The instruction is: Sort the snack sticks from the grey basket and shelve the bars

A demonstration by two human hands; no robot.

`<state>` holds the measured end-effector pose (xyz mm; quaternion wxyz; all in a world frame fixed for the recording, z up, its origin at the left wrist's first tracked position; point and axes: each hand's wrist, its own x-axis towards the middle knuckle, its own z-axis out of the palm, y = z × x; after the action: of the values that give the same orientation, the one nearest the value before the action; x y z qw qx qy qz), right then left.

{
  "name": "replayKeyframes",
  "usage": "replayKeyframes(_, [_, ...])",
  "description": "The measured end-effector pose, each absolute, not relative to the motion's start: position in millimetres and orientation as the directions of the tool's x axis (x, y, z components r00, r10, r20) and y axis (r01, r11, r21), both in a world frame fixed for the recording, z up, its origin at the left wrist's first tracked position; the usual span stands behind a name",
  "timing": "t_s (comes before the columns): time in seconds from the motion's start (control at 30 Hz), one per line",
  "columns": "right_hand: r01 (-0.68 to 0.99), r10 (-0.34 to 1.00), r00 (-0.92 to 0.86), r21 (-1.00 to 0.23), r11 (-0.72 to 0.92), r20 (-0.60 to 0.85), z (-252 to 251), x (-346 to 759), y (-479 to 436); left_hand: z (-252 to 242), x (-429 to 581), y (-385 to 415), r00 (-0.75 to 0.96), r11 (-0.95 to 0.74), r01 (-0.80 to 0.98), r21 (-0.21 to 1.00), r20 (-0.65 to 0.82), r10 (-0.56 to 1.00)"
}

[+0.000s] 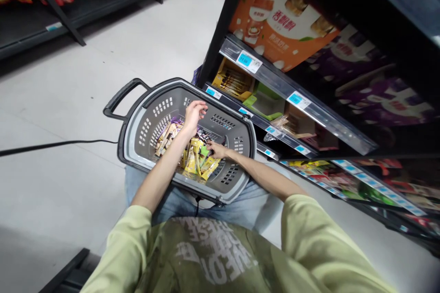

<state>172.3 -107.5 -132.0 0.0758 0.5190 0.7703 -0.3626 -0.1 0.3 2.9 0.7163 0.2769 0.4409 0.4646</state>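
Note:
A grey shopping basket (228, 187) with slotted walls rests against my lap and holds several small packets. Over its far side is my left hand (195, 113), fingers loosely bent and nothing visible in them. Deep in the basket, my right hand (217, 150) has its fingers closed at a green sachet (204, 151). Yellow sachets (192, 158) lie around and under that hand. To the left, partly behind my left forearm, are beige and purple sachets (165, 139). Some dark, shiny packets lie between my hands.
Shelves (257, 73) stand close on the right, with a yellow box of sachets (233, 80), a green box (264, 100) and an orange carton (275, 23). The basket's black handle (120, 100) sticks out left. A black strap (58, 146) runs left from the basket.

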Motion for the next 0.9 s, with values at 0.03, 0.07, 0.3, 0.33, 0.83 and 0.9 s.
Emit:
replayKeyframes(0.03, [0.856,0.737,-0.449,-0.479,0.193,-0.506,-131,172,-108,3,0,1,0.179,0.415,-0.420,0.807,-0.374,0.910])
replayKeyframes(0.07, [0.859,0.728,-0.445,-0.478,0.183,-0.521,-130,171,-108,2,0,1,0.179,0.414,-0.418,0.808,-0.374,0.910])
replayKeyframes(0.3, [0.864,0.779,-0.396,-0.484,0.137,-0.486,-112,159,-96,2,-2,2,0.170,0.411,-0.412,0.813,-0.375,0.911])
replayKeyframes(0.33, [0.869,0.799,-0.376,-0.478,0.127,-0.470,-107,159,-91,2,-2,2,0.171,0.410,-0.415,0.812,-0.373,0.912])
replayKeyframes(0.83, [-0.009,0.929,0.364,-0.998,-0.066,-0.065,2,180,-36,-15,-12,12,0.014,0.317,-0.118,0.941,-0.318,0.948])
replayKeyframes(0.9, [-0.125,0.877,0.475,-0.992,-0.012,-0.070,7,175,-38,-9,-15,12,0.179,0.414,-0.173,0.893,-0.385,0.905])
